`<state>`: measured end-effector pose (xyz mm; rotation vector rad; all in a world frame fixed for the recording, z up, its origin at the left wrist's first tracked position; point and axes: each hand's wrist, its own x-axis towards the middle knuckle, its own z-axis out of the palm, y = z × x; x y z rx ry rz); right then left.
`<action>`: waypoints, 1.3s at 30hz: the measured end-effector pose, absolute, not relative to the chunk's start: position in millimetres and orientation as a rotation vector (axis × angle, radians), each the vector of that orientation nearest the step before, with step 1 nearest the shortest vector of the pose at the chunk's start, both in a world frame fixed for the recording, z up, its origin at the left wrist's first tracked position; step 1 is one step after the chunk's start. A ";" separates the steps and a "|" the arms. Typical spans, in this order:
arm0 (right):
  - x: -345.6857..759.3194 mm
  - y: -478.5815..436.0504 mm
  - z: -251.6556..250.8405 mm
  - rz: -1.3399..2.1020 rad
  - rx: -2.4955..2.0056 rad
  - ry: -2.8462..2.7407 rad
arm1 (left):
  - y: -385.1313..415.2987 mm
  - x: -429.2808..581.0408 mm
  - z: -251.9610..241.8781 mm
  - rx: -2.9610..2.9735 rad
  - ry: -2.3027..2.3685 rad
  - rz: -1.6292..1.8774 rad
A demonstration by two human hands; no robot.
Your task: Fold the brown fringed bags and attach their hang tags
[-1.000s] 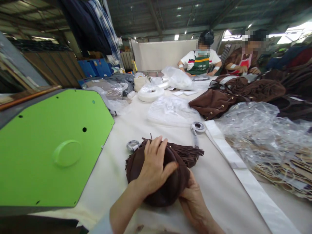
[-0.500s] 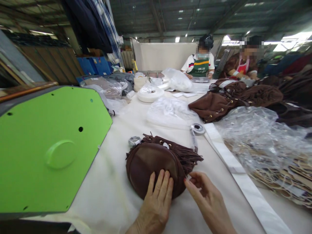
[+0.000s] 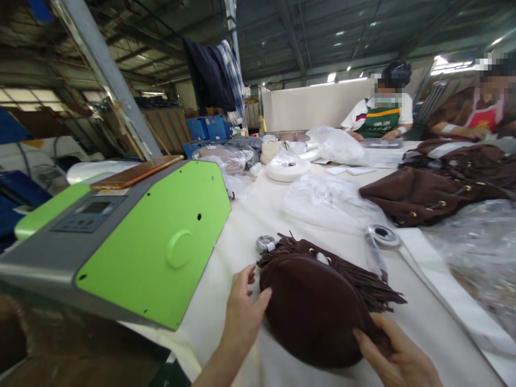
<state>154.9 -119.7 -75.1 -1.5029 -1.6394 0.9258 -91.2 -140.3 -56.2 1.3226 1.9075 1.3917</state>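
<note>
A dark brown handbag (image 3: 310, 312) with leather fringe (image 3: 363, 274) lies on the white table, its smooth oval base facing me. At the bag's left edge is my left hand (image 3: 244, 306); its thumb meets the leather while the fingers stay apart from the thumb. My right hand (image 3: 397, 346) pinches the lower right edge, thumb on the near face and fingers behind. Beyond the bag's upper left side sits a small clear-wrapped coil (image 3: 266, 243). Gold eyelets and a pale piece (image 3: 322, 258) show along the far side.
A green and grey machine (image 3: 161, 242) stands at left. A tape roll (image 3: 382, 235), white strip (image 3: 439, 274) and clear plastic bags (image 3: 479, 247) lie to the right. More brown bags (image 3: 419, 193) are piled farther back. Two people work across the table.
The view has swung left, showing more of the machine. My left hand has left the bag's flat face for its left edge. My right hand now grips the right edge.
</note>
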 end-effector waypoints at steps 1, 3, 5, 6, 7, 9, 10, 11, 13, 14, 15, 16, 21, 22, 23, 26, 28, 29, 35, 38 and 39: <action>156.5 -118.8 -73.4 0.959 -1.500 -1.628 | -134.5 -97.5 -51.4 1.127 1.772 1.321; 159.3 -116.4 -69.2 1.053 -1.485 -1.612 | -123.3 -102.4 -45.4 0.956 1.568 1.216; 162.7 -114.5 -62.3 1.145 -1.471 -1.563 | -115.3 -100.0 -41.6 0.929 1.513 1.217; 164.7 -113.8 -57.4 1.173 -1.466 -1.519 | -112.9 -97.8 -39.4 0.920 1.495 1.222; 167.0 -113.3 -51.6 1.192 -1.463 -1.476 | -111.5 -95.7 -36.8 0.918 1.476 1.223; 171.9 -112.3 -38.7 1.175 -1.469 -1.390 | -110.8 -92.9 -31.0 0.933 1.442 1.225; 174.3 -111.6 -32.9 1.151 -1.473 -1.345 | -110.9 -92.3 -28.5 0.944 1.426 1.224; 176.6 -111.0 -28.4 1.135 -1.475 -1.305 | -111.2 -92.0 -26.8 0.956 1.412 1.223; 180.2 -110.1 -25.4 1.164 -1.482 -1.254 | -112.1 -91.6 -27.8 0.974 1.392 1.205; 181.3 -110.0 -27.2 1.202 -1.485 -1.238 | -112.8 -91.2 -30.5 0.980 1.388 1.188; 182.0 -110.3 -30.8 1.247 -1.484 -1.226 | -113.8 -90.7 -34.5 0.985 1.386 1.165; 182.4 -110.9 -35.4 1.283 -1.482 -1.217 | -115.1 -90.1 -39.3 0.989 1.386 1.143; 181.8 -112.7 -51.7 1.319 -1.411 -1.277 | -122.8 -87.2 -57.0 1.043 1.322 1.075; 181.8 -112.1 -51.3 1.324 -1.403 -1.319 | -123.4 -86.6 -57.1 1.054 1.283 1.069; 182.0 -111.2 -49.9 1.322 -1.398 -1.363 | -123.6 -86.0 -55.8 1.059 1.247 1.065; 184.2 -108.2 -41.6 1.303 -1.396 -1.419 | -120.7 -85.1 -45.3 1.054 1.203 1.063; 186.6 -106.6 -36.0 1.346 -1.375 -1.369 | -116.6 -85.2 -37.0 1.068 1.214 1.045; 187.7 -105.8 -34.5 1.386 -1.361 -1.328 | -114.2 -85.4 -34.3 1.079 1.219 1.029; 187.1 -99.7 -53.3 1.554 -1.423 -1.174 | -103.0 -88.4 -54.0 1.074 1.273 0.887; 186.3 -97.2 -64.1 1.554 -1.423 -1.190 | -107.8 -91.2 -64.3 1.067 1.259 0.885; 186.7 -96.5 -66.0 1.557 -1.425 -1.195 | -111.4 -91.4 -64.9 1.071 1.239 0.901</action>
